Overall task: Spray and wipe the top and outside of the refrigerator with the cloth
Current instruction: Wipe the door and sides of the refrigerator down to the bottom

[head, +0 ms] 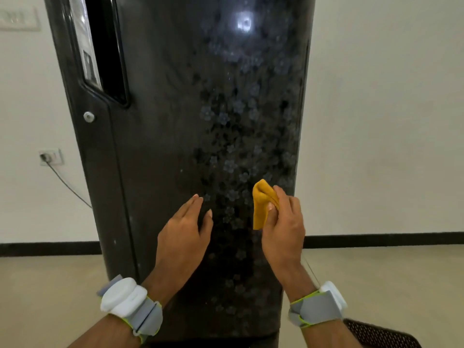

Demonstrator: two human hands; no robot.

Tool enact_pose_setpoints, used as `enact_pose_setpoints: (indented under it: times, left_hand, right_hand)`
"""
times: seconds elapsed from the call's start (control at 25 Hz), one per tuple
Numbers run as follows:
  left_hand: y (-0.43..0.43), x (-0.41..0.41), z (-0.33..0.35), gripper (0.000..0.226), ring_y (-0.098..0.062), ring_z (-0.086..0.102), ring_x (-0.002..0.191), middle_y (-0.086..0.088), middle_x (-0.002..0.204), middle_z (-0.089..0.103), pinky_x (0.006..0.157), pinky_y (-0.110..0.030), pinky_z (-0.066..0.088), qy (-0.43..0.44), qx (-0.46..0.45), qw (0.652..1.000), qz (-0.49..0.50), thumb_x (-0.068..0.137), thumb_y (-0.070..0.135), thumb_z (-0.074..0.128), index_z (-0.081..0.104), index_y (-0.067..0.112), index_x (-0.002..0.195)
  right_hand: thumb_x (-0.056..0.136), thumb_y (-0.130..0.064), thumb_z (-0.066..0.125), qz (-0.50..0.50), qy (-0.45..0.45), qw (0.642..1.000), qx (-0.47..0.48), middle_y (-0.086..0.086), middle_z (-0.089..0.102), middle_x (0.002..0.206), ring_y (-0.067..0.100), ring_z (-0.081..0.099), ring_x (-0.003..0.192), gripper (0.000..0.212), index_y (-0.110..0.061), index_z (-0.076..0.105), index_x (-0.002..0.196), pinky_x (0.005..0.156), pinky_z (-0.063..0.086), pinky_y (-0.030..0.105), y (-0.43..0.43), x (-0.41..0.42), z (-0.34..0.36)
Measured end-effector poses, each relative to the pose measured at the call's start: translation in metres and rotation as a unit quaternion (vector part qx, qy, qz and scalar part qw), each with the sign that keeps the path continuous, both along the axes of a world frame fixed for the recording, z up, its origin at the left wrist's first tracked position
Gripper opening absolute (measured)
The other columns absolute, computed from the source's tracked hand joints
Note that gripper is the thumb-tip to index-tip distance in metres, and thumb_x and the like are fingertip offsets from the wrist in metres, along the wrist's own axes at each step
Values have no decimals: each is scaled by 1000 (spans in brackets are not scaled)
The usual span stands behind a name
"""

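Head view: right hand [282, 222] pinches bunched yellow cloth [262, 204] for wiping the black refrigerator [175, 146] door; left hand [187, 227] empty, fingers straight, near door, likely steadying

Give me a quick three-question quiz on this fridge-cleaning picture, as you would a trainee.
1. Multiple choice: what does the person's right grip pinch? A) a spray bottle B) a yellow cloth C) a sponge
2. True or false: the left grip holds a spray bottle.
3. Fill in: seen from the camera, the wall socket sits to the ___ of the black refrigerator.
Key: 1 B. 2 False: its fingers are straight and hold nothing. 3 left.
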State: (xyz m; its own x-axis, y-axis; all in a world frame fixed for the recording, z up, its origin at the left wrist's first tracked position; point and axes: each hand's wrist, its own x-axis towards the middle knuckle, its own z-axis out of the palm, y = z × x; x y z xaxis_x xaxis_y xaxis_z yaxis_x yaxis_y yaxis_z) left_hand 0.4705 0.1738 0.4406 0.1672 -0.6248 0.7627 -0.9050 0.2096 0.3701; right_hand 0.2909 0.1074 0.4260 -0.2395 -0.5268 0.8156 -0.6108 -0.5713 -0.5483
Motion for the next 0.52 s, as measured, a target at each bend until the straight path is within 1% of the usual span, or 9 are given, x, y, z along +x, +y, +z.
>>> enact_pose_setpoints:
  times: [0.04,0.12,0.16,0.2,0.24,0.28,0.36,0.44,0.52]
  left_hand:
    - [-5,1,14,41,-17,62,120,-3,137,60,94,-29,52,-10,-23,1000,0,97,33,56,59,13,133]
    - [-16,3,41,41,-17,60,123,-4,137,60,96,-28,49,-38,-75,996,5,97,29,58,61,10,132]
    - [-22,4,55,40,-17,59,125,-5,138,60,98,-27,47,-54,-101,993,7,97,28,58,61,9,132]
    - [-28,3,67,40,-18,57,127,-6,138,59,100,-26,45,-67,-123,990,6,98,26,58,60,7,132]
    - [-36,3,80,40,-18,54,130,-7,140,58,103,-27,43,-79,-141,987,4,99,26,56,59,6,133]
    - [-42,2,90,42,-19,51,133,-8,141,56,105,-28,43,-89,-150,985,2,99,27,53,57,6,135]
    - [-53,-2,103,47,-20,44,139,-9,146,51,109,-32,42,-106,-150,983,2,99,29,49,53,5,139]
    - [-63,-5,109,51,-19,33,146,-9,153,42,114,-35,36,-121,-131,984,10,100,30,45,45,6,145]
    - [-71,-8,110,54,-18,20,150,-7,160,30,119,-36,28,-147,-106,983,20,102,32,38,34,8,151]
  right_hand:
    - [102,-18,49,-21,-24,999,-13,7,53,115,16,55,91,38,-13,50,139,75,48,27,-8,-6,21]
    - [101,-15,50,-46,-63,996,-38,11,47,120,4,44,89,40,-13,49,141,76,43,19,-24,-12,63]
    - [101,-14,50,-51,-65,995,-61,12,44,120,-2,37,86,40,-12,48,141,76,41,16,-32,-12,82]
    - [101,-13,50,-50,-60,993,-90,13,43,119,-4,33,86,40,-11,48,141,76,40,14,-40,-8,98]
    - [101,-13,49,-46,-46,991,-116,14,42,118,-1,34,87,40,-8,47,141,77,39,13,-51,0,113]
    - [101,-12,49,-44,-21,990,-130,16,44,117,4,38,89,41,-5,46,141,79,40,14,-61,9,123]
    - [101,-12,51,-47,52,988,-141,20,45,120,16,50,94,46,2,41,144,82,49,22,-77,28,125]
    - [100,-10,53,-66,141,976,-151,20,45,123,21,56,93,52,3,35,147,77,56,29,-84,34,102]
    - [100,-11,46,-125,224,955,-146,20,50,121,28,57,91,50,1,37,147,71,52,37,-86,20,71]
